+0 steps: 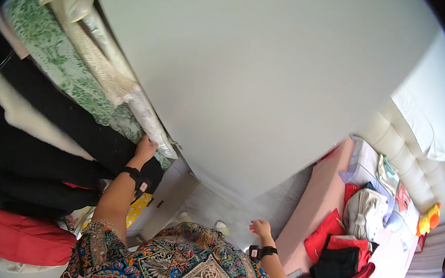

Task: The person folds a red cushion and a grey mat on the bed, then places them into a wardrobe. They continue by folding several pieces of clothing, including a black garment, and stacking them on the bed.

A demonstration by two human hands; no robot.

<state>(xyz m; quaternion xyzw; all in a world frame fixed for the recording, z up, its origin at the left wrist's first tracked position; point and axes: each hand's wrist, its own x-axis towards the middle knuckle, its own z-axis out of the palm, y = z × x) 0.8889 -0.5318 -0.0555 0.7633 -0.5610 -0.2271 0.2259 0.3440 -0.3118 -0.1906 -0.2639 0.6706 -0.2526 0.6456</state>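
Note:
Inside a wardrobe at the left, my left hand (145, 149) touches the lower end of a hanging white lace-like garment (146, 117); its fingertips are partly hidden, so whether they grip the cloth cannot be told. Right behind that garment hangs a green-and-white leaf-patterned cloth (56, 48). A black garment (83, 117) hangs beside my left hand, and more dark clothes and a red garment (19, 235) hang nearer to me. Over the floor, between the wardrobe and the bed, my right hand (261, 229) is empty, fingers apart.
A large pale wardrobe door (255, 72) stands open ahead. To the right is a bed with a pink cover (316, 188), holding a pile of red, black and beige clothes (335, 259) and a yellow plush duck (429, 220). Grey floor (208, 206) shows around my feet.

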